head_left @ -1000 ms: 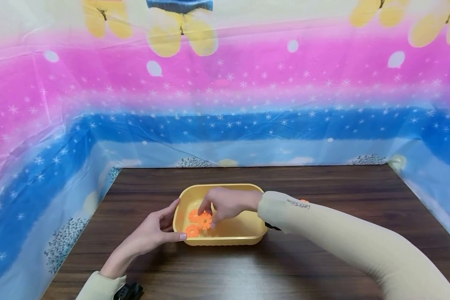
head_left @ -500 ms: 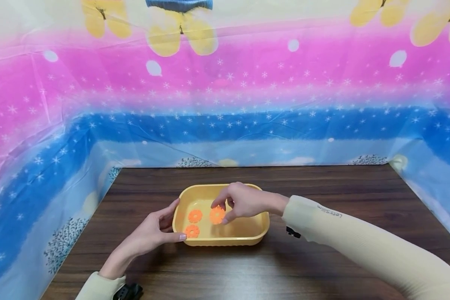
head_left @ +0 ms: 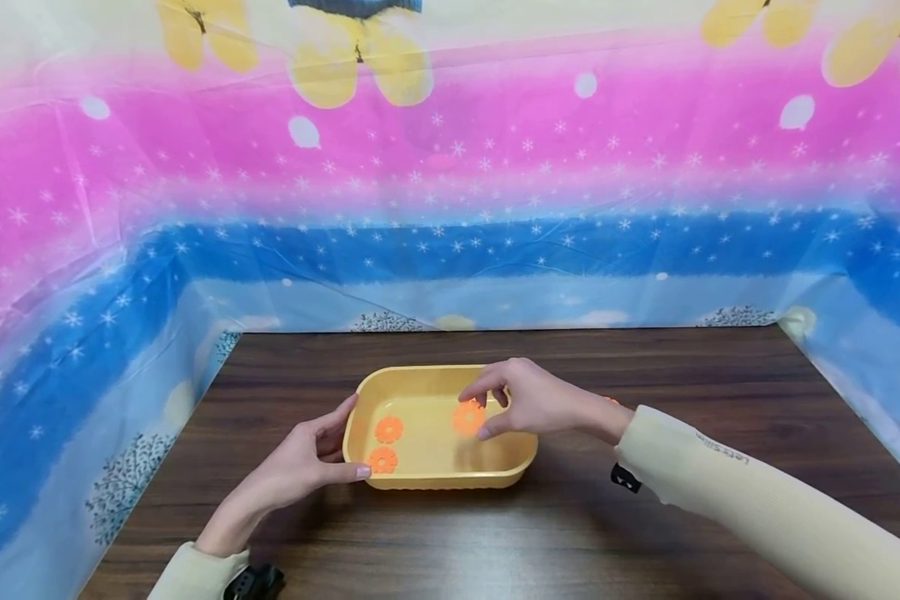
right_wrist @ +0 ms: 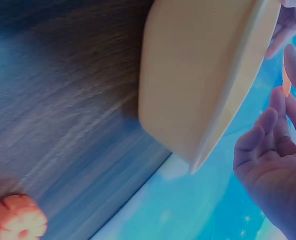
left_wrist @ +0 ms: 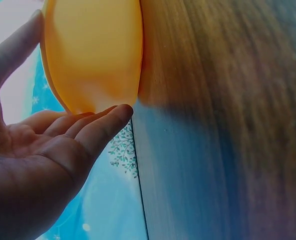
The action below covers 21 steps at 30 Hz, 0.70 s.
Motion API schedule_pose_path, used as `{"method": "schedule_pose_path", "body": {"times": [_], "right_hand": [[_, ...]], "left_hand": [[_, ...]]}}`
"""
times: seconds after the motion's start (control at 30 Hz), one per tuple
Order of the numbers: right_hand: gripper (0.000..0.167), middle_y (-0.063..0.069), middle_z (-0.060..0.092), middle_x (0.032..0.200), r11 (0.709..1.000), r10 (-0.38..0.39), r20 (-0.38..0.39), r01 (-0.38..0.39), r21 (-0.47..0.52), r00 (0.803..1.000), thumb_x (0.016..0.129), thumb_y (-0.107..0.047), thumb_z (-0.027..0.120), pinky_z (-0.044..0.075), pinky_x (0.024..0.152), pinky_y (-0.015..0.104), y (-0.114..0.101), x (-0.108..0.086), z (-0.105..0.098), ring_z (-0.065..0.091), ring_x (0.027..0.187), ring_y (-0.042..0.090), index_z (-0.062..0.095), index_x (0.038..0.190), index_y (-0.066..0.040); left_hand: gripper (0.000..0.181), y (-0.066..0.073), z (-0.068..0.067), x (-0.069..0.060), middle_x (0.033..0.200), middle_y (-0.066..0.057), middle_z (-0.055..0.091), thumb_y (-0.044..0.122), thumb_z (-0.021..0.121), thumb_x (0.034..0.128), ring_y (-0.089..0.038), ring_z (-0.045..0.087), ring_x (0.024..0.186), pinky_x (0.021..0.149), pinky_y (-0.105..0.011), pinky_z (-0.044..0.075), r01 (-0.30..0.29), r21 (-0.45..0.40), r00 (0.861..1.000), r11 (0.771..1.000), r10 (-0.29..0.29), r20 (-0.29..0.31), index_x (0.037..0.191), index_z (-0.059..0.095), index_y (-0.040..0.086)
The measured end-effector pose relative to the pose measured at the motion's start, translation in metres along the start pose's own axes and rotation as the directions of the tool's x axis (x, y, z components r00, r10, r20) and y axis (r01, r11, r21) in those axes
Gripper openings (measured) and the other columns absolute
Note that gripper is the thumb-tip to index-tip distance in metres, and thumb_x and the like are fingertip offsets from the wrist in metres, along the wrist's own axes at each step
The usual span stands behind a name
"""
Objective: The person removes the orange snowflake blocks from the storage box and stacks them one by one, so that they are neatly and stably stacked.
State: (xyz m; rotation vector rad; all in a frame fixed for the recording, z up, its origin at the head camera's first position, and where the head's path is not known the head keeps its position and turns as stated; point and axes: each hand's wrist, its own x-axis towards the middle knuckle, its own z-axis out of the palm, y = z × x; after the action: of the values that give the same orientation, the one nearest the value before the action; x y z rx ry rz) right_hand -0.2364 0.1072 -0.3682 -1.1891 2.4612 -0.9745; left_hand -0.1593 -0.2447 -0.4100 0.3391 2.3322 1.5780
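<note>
A yellow plastic basin (head_left: 450,481) sits on the table, its long side toward me. My left hand (head_left: 300,462) holds its left end, thumb at the near rim and fingers along the outside. Two orange flower-shaped slices (head_left: 388,430) lie flat inside, at the left. Above the basin's right part, my right hand (head_left: 536,400) pinches a third flower-shaped slice (head_left: 468,417) between thumb and fingers. That slice (right_wrist: 286,82) shows edge-on in the right wrist view. The left wrist view shows the left palm (left_wrist: 43,155) against the basin's end.
A thick, notched orange piece (right_wrist: 19,218) stands on the table right of the basin, mostly hidden behind the right wrist in the head view. The dark wood table (head_left: 307,358) is ringed by a printed cloth (head_left: 495,250) at the back and sides.
My right hand has lifted the slice from beside the other two and carried it rightward across the basin. My left hand has stayed at the basin's left end.
</note>
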Motion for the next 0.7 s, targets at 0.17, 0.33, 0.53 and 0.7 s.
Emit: {"method": "schedule_pose_path", "body": {"times": [0.17,0.33,0.53,0.7], "right_hand": [[0.042,-0.009,0.067,0.103,1.000,0.020,-0.059,-0.020,-0.013,0.998,0.084,-0.020,0.090,0.043,0.063,0.027,0.006,-0.016,-0.004,0.052,0.075,0.019,0.078,0.123,-0.018],[0.043,-0.004,0.066,0.096,0.999,0.034,-0.120,-0.034,0.002,0.992,0.082,-0.016,0.091,0.044,0.060,0.026,0.014,-0.032,-0.009,0.050,0.066,0.015,0.078,0.123,-0.015],[0.047,0.004,0.065,0.095,0.995,0.099,-0.174,-0.093,0.043,0.980,0.082,-0.019,0.091,0.040,0.061,0.026,0.029,-0.053,-0.017,0.049,0.072,0.017,0.077,0.127,-0.016],[0.048,0.002,0.065,0.097,0.986,0.164,-0.216,-0.154,0.063,0.963,0.082,-0.024,0.092,0.042,0.060,0.027,0.041,-0.070,-0.027,0.051,0.075,0.021,0.077,0.128,-0.018]], "left_hand": [[0.103,0.000,0.000,0.000,0.165,-0.026,0.031,0.013,0.085,0.0886,-0.040,0.045,0.145,0.104,-0.036,0.054,0.001,0.008,1.000,1.000,-0.001,-0.003,0.166,0.018,0.003],[0.103,0.000,0.000,0.000,0.166,-0.026,0.030,0.013,0.085,0.0887,-0.041,0.045,0.144,0.104,-0.036,0.054,-0.001,0.005,1.000,1.000,0.001,-0.001,0.166,0.018,0.003],[0.103,-0.001,-0.001,0.000,0.166,-0.026,0.030,0.012,0.085,0.0888,-0.041,0.045,0.144,0.104,-0.035,0.054,-0.014,-0.001,1.000,1.000,0.014,0.002,0.166,0.018,0.003],[0.104,-0.002,-0.001,0.000,0.164,-0.027,0.032,0.014,0.085,0.0884,-0.041,0.046,0.144,0.104,-0.035,0.054,-0.021,0.005,1.000,1.000,0.021,0.002,0.166,0.018,0.003]]}}
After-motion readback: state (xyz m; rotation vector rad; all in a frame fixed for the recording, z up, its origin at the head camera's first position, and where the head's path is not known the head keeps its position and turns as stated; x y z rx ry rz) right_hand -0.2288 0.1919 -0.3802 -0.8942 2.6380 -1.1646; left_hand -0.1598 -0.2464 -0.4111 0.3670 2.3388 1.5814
